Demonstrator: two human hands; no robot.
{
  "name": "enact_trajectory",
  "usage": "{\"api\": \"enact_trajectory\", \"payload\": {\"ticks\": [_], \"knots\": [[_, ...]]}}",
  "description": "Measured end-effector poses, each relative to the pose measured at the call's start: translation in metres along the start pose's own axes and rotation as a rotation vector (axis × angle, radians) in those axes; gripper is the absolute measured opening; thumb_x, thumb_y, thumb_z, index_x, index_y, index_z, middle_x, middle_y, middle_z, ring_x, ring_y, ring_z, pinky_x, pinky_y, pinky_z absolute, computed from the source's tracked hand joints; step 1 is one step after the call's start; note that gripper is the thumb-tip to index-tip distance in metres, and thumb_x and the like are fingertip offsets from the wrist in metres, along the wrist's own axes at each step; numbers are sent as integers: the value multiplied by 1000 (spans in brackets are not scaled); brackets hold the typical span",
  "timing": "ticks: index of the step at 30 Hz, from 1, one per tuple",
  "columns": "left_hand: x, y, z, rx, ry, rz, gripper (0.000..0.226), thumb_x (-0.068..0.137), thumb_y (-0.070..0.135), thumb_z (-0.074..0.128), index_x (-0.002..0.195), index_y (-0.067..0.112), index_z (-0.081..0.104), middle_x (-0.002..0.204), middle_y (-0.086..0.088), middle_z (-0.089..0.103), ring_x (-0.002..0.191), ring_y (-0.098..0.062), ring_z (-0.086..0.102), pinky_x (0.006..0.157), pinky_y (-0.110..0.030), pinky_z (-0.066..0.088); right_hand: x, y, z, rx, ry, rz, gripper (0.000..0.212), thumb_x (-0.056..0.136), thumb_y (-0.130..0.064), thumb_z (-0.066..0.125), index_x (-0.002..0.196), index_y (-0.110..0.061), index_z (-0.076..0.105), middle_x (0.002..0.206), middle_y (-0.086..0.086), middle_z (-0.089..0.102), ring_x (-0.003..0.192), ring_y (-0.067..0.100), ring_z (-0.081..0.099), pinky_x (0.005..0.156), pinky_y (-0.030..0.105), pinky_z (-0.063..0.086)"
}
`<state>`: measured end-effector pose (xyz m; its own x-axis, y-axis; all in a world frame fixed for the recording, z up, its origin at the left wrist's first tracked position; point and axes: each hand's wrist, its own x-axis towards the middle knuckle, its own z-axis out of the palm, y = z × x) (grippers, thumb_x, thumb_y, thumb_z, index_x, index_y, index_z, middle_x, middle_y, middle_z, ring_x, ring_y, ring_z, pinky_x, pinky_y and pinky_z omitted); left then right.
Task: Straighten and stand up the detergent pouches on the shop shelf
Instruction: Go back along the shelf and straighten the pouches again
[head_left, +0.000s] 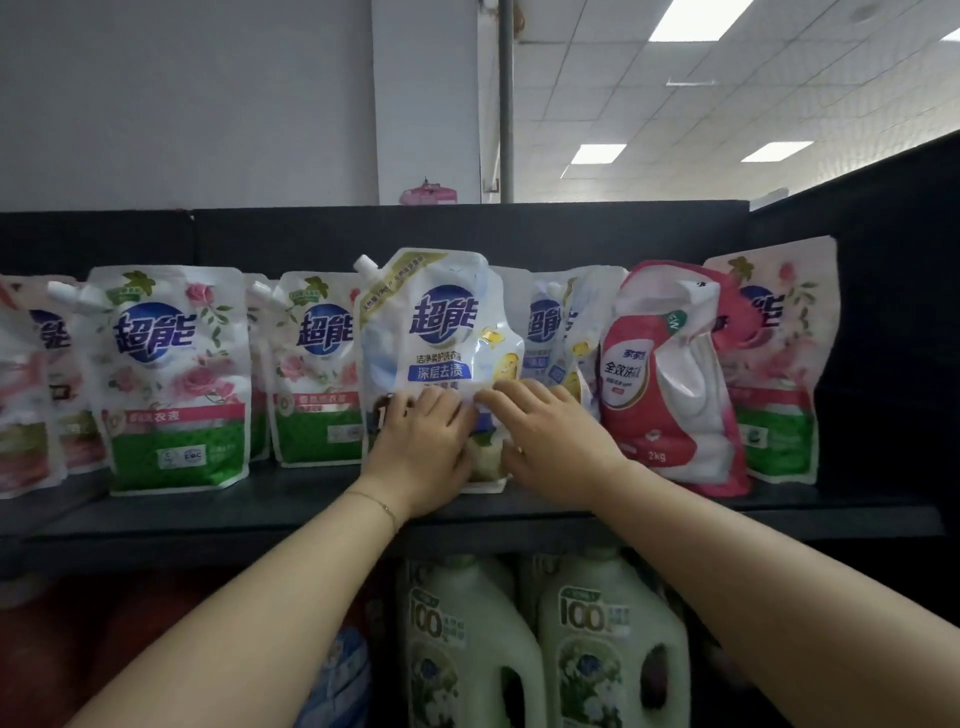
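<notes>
A blue-and-white detergent pouch (436, 332) stands upright at the middle of the black shelf (208, 517), close to the near edge, with its white spout (365, 264) at the top left corner. Both hands rest on its lower front. The left hand (422, 449) lies with fingers extended and laid flat on the pouch, not wrapped round it; a thin bracelet (383, 506) circles that wrist. The right hand (551, 434) comes in from the right, its fingers spread, nearly straight and pointing left across the pouch face, so that the fingertips of the 2 hands almost meet.

Just left of this pouch, set farther back, stands a rose-print pouch with a green base (318, 379), and left of that a larger rose-print pouch (174, 379) nearer the front. More pink pouches (28, 395) crowd the far left, partly cut off by the frame edge. Behind the right hand a second blue-and-white pouch (556, 327) stands partly hidden. To its right a red-and-white pouch marked 2kg (667, 374) looks crumpled and folded at the top. Farthest right, another rose-print pouch (784, 374) stands against the dark side panel, behind the red one.

On the shelf below, 2 pale green jugs (608, 649) with handles stand side by side.
</notes>
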<state>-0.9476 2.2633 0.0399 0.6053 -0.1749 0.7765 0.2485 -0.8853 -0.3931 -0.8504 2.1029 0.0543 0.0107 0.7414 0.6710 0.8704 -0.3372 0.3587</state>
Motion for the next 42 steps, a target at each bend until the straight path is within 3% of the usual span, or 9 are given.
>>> {"api": "enact_trajectory", "payload": {"ticks": [5,11,16,21,27,30,34,37,42], "knots": [[32,56,-5,-75,-149,-36,33,79,36,49,104,16,59,107,-6,60,100,-28,56,82,-40,42,-28,54,-13,-39,-98,53,34,91,-31,52,120,-14,56,126,5,52,115,27,50,92,40,42],[76,94,8,-283,-333,-448,59,91,46,56,136,16,32,138,-7,43,123,-28,46,101,-39,37,-45,86,-21,71,-136,87,16,83,-21,53,91,-10,62,95,7,57,88,28,56,72,38,45],[79,105,21,-205,-319,-569,66,92,43,57,141,12,27,146,-11,38,132,-28,38,108,-38,31,-46,90,-16,193,-196,133,12,90,-16,51,98,-11,60,104,4,54,96,23,51,77,37,48],[66,126,30,-459,-348,-543,50,91,26,57,131,11,32,134,-12,41,120,-33,50,91,-41,46,-44,77,-5,229,-279,199,37,92,-14,53,128,-11,47,120,4,47,109,22,46,82,32,48],[61,120,42,-718,-327,-683,77,88,26,66,145,7,18,150,-15,27,141,-29,28,112,-37,32,-47,64,7,328,-269,438,30,89,-9,51,117,-10,40,122,11,46,108,31,52,83,37,48],[61,117,47,-773,-358,-702,75,88,25,65,145,11,19,152,-15,31,137,-29,36,110,-39,37,-43,57,13,456,-225,599,38,90,-9,51,124,-6,34,125,17,47,107,34,56,85,39,50],[61,119,50,-768,-437,-711,66,93,19,55,147,14,18,145,-18,40,128,-31,48,103,-39,41,-43,53,26,506,-170,677,68,96,-34,50,145,-1,17,131,23,49,110,34,58,88,37,49],[60,117,51,-790,-457,-712,67,91,20,57,147,17,20,137,-16,50,123,-31,51,98,-37,44,-44,58,36,615,-102,743,70,90,-54,53,138,-8,29,124,19,58,106,31,61,90,39,51],[59,114,54,-822,-496,-746,73,86,24,65,145,17,22,138,-14,50,122,-29,53,101,-39,47,-41,69,43,747,-187,794,96,85,-56,61,152,-9,11,148,14,40,132,31,42,109,38,37]]}}
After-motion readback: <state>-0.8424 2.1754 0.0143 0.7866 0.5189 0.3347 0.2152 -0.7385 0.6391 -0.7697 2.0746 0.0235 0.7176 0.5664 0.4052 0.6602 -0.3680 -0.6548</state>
